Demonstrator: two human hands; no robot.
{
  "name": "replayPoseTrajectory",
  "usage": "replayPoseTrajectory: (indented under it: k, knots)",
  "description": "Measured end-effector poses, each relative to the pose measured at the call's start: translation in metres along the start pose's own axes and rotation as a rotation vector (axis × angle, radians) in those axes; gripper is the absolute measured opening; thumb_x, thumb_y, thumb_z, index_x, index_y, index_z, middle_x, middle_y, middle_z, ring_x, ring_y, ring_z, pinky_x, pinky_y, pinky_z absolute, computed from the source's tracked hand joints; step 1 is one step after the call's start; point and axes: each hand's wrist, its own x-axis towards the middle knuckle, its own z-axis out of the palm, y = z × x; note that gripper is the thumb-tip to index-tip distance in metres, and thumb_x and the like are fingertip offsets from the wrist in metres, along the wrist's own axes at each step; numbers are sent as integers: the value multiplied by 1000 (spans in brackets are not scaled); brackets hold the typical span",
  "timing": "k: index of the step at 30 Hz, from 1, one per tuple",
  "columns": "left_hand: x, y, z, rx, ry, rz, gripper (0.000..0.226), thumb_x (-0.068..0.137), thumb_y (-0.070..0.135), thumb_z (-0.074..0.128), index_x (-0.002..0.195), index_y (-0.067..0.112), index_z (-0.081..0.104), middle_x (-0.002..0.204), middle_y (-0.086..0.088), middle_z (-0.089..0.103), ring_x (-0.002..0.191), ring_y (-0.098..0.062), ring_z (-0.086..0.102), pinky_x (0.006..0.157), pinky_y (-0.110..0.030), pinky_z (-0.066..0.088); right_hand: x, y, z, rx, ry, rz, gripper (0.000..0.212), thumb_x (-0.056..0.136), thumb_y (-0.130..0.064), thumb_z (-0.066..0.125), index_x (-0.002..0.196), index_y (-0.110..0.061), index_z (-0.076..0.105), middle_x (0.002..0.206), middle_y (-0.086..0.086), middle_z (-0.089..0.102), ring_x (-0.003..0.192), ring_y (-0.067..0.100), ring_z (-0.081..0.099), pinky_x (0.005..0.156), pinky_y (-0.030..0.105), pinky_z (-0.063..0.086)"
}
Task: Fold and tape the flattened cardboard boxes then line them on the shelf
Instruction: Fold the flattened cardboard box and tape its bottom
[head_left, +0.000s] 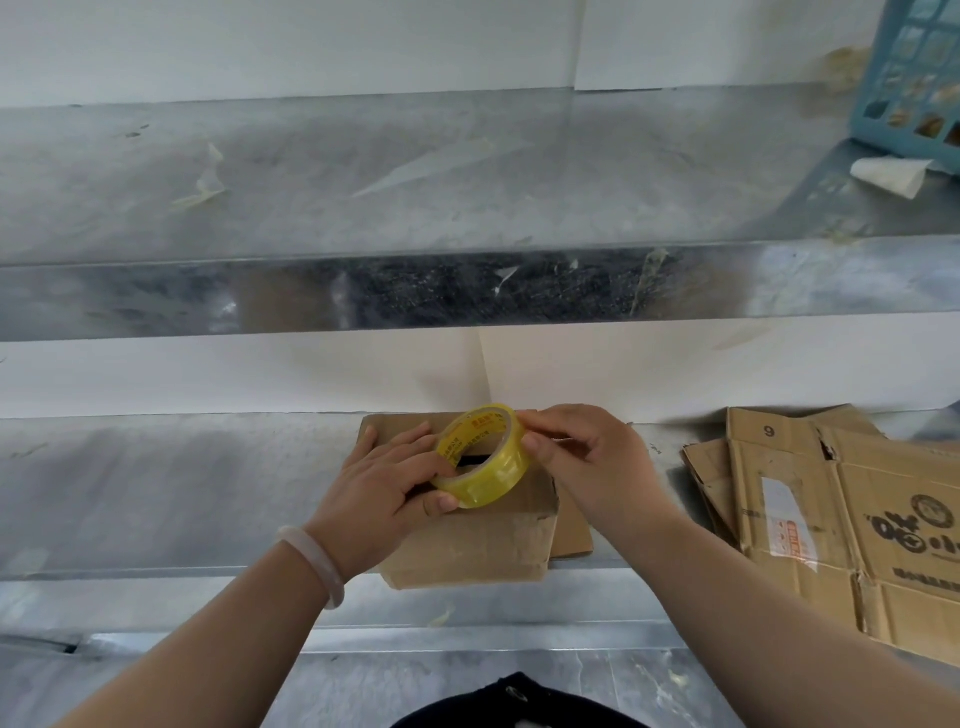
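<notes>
Head view: left hand (387, 470) grips the tape roll (483, 461) above the folded box (467, 551); right hand (587, 457) pinches the roll's far edge, flattened boxes (841, 514) to its right.

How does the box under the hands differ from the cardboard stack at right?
The box is folded up and stands with volume; the cardboard stack lies flat. The box sits centre, beneath the tape roll; the stack lies to the right, untouched. The stack shows print and a label; the box's near face looks plain. Both are brown cardboard.
</notes>
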Motion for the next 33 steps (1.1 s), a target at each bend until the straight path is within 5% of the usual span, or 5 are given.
replayPoseTrajectory:
  k: [6,13,20,25,33]
  knots:
    - [0,2,0,-20,19,-4,65,81,80,22,108,37,62,134,26,47,139,0,22,114,-34,2,-5,-3,8,-129,158,-69,15,85,-16,72,86,-31,71,87,-14,67,90,-3,58,74,5,41]
    - [-2,-2,2,-18,-16,-9,56,82,80,25,105,42,58,139,22,47,142,-3,22,118,-48,6,7,-9,2,-343,-114,-21,11,96,-19,53,87,-23,55,89,-15,55,86,-6,49,70,4,35]
    - [5,-2,-5,-115,31,-40,61,81,81,26,105,38,62,123,30,47,132,11,24,112,-51,22,5,-13,-2,112,-30,131,16,89,-20,68,95,-34,69,99,-9,71,95,5,66,90,31,55]
    - [8,-1,-3,-126,63,-46,61,81,81,29,102,36,65,122,25,53,129,12,29,109,-48,28,-4,-15,7,-65,-104,-19,54,75,-34,80,117,-56,54,122,-28,52,115,-4,53,97,22,48]
    - [7,-3,-3,-293,97,-72,53,80,80,38,86,35,66,123,17,61,116,5,41,98,-48,35,-8,-15,23,186,31,104,48,73,-19,84,101,-53,66,110,-27,67,101,-3,65,91,18,51]
